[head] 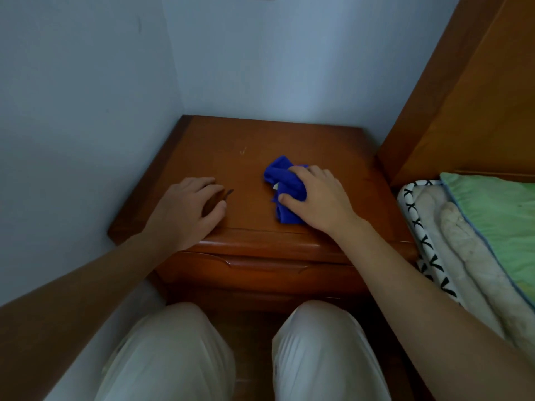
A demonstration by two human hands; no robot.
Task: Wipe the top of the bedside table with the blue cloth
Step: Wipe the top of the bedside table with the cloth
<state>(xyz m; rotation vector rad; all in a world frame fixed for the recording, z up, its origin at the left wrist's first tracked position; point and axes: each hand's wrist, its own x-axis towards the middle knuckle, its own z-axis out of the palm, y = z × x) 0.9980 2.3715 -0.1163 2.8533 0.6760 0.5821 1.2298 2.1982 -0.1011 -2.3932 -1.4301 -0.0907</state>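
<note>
The blue cloth [285, 180] is a vivid royal blue, soft and crumpled into a loose wad with deep folds. One rounded lobe pokes out beyond your fingers and a narrower tail hangs toward the front edge. It lies on the top of the bedside table [246, 140], right of centre and nearer the front than the back.

Your right hand [321, 198] covers its right side and grasps it: fingers curled over the bunched fabric, thumb pressed onto the cloth on the near side. Your left hand [185, 209] rests on the table's left front part, well apart from the cloth, fingers loosely bent and holding nothing that I can make out.

The tabletop is glossy reddish-brown wood, set in a corner of pale walls [86, 96], with a drawer front [260, 267] below. A wooden headboard [463, 111] stands just beside it on the right, and below that are a green cover [498, 209] and a white blanket with black crosses [417, 221]. Your pale trousers [173, 357] fill the foreground.
</note>
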